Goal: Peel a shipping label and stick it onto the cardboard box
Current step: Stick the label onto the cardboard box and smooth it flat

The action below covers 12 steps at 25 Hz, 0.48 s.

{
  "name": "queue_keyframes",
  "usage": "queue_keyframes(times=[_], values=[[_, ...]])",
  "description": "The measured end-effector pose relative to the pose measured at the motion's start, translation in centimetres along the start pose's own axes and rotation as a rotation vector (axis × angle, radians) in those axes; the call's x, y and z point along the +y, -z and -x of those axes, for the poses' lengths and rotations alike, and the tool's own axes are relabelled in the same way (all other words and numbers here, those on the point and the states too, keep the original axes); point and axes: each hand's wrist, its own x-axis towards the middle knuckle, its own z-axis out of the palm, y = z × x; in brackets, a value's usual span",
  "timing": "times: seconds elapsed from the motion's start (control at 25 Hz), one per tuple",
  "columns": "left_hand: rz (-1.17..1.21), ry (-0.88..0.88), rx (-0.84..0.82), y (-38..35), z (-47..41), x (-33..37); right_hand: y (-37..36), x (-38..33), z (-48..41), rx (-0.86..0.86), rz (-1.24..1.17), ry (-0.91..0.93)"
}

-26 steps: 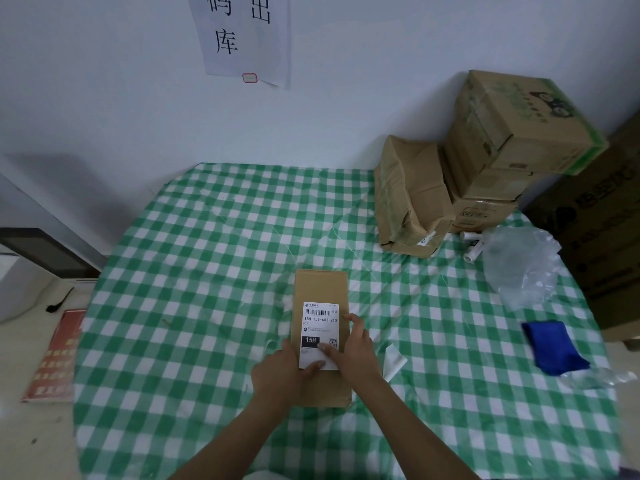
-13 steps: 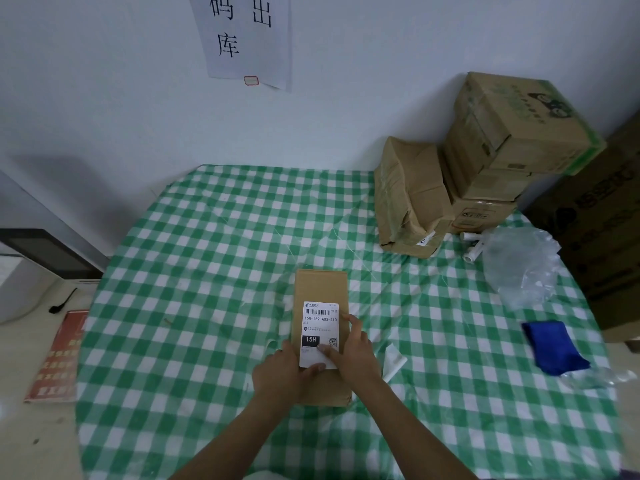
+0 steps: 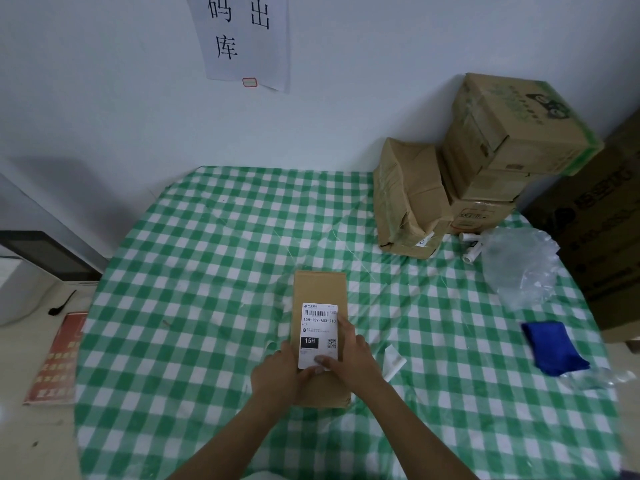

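A small brown cardboard box (image 3: pixel 320 287) lies lengthwise on the green checked tablecloth, near the front middle. A white shipping label (image 3: pixel 317 327) with a barcode and "15H" lies flat on its top. My left hand (image 3: pixel 277 375) clasps the box's near left corner, thumb at the label's bottom edge. My right hand (image 3: pixel 358 358) rests flat on the box, its index finger stretched along the label's right edge and its thumb pressing the label's lower part. The box's near end is hidden under both hands.
A white strip of backing paper (image 3: pixel 393 362) lies just right of the box. Stacked cardboard boxes (image 3: pixel 485 168) fill the back right corner, with a crumpled clear plastic bag (image 3: pixel 519 265) and a blue cloth (image 3: pixel 550 348) along the right side. The table edge (image 3: pixel 86 341) drops off at left.
Both hands stay on the box and label. My right thumb has slid slightly toward the label's near edge; the box has not moved.
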Motion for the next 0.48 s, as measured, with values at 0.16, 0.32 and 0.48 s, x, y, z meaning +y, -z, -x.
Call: queue_keyframes(times=[0.16, 0.32, 0.48], values=[[0.029, -0.029, -0.014, -0.1, -0.3, -0.2, 0.2, 0.0, 0.0, -0.02, 0.027, 0.003], [0.056, -0.043, -0.038, -0.1, -0.4, -0.6, 0.4, 0.0, 0.0, -0.04, 0.057, 0.005], [0.137, -0.079, -0.098, 0.4, -0.5, -1.1, 0.7, 0.2, 0.0, -0.081, 0.07, 0.018]])
